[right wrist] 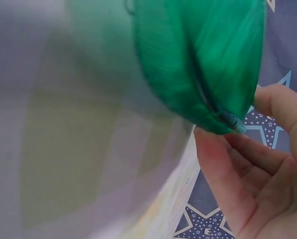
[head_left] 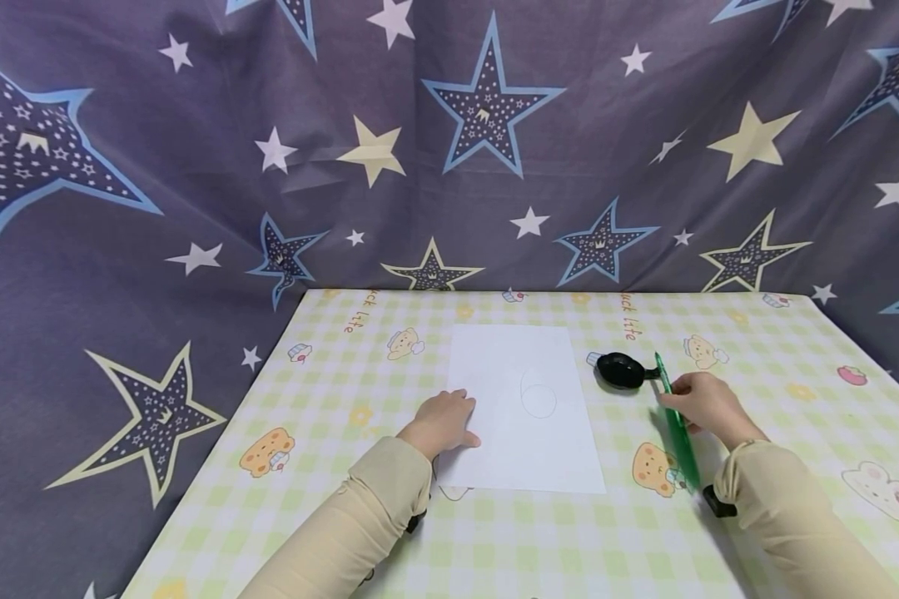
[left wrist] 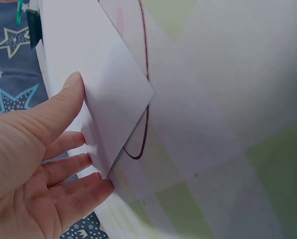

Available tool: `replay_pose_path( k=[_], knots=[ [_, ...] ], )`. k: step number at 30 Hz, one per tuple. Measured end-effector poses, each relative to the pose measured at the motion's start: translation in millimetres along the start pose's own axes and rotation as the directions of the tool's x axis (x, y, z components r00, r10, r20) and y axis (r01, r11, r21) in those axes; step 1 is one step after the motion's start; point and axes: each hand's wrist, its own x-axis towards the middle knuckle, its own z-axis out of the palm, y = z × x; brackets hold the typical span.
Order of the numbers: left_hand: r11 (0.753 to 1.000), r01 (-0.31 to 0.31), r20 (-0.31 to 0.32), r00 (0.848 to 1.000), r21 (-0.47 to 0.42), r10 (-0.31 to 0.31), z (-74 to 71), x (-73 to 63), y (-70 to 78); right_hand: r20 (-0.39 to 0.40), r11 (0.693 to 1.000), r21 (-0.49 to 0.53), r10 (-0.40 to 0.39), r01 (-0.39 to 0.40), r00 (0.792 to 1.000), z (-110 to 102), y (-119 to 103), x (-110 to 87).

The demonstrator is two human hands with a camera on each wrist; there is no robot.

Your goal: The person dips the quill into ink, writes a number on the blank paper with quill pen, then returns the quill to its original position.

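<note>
A white sheet of paper lies on the table with a thin drawn line on it, a loop shaped like a 6. My left hand rests on the sheet's left edge; in the left wrist view its thumb and fingers spread along that edge. To the right of the sheet, my right hand pinches a green feather-shaped pen between thumb and fingers. Its thin end points away from me, and its broad green part fills the top of the right wrist view.
A black oval stand with a short neck sits right of the paper, close to the pen's thin end. The checked tablecloth has printed bears and flowers. A dark star-patterned curtain hangs behind the table's far edge.
</note>
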Motion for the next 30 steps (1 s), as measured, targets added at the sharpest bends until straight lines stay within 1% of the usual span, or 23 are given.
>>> replay_pose_path(
  k=[5, 18, 30],
  knots=[
    [1.000, 0.000, -0.006, 1.000, -0.009, 0.000, -1.0, -1.1, 0.2, 0.001, 1.000, -0.026, 0.001, -0.001, 1.000, 3, 3, 1.7],
    [1.000, 0.001, -0.010, 1.000, 0.003, -0.001, -0.9, -1.4, 0.7, -0.009, 0.996, -0.087, -0.019, 0.018, 1.000, 9, 3, 2.9],
    [1.000, 0.005, 0.002, 1.000, 0.009, -0.005, -1.8, -2.2, 1.0, -0.031, 0.987, -0.160, -0.035, 0.029, 0.999, 12, 1, 2.7]
  ],
)
